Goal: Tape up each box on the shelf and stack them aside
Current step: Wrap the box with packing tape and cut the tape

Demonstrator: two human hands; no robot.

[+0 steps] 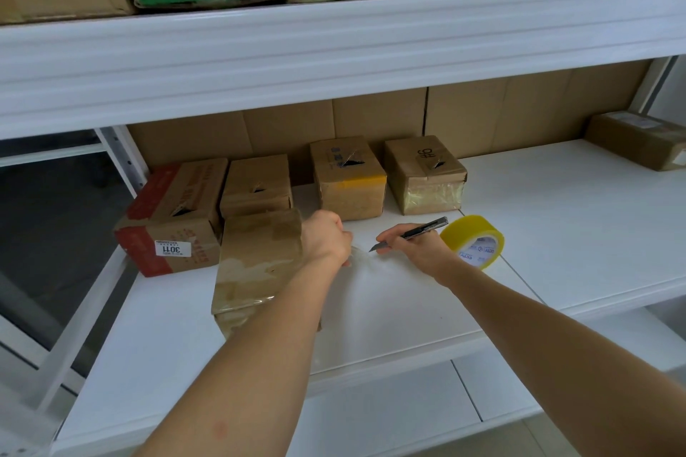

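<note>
1. The box (260,260) being taped lies at the front left of the shelf (557,215), its long side running front to back, with glossy tape already across its top.
2. The left hand (326,239) sits at the box's right edge, fingers curled and pinching a clear strip of tape (362,256) that runs rightward off the box.
3. The right hand (415,245) grips a knife (412,234) like a pen; the blade tip points left, just beside the strip.
4. The tape roll (473,241) stands just right of that hand.
5. Judgement: the cut falls between the two hands, and the right hand is the nearer.
6. Four other boxes stand behind.
</note>
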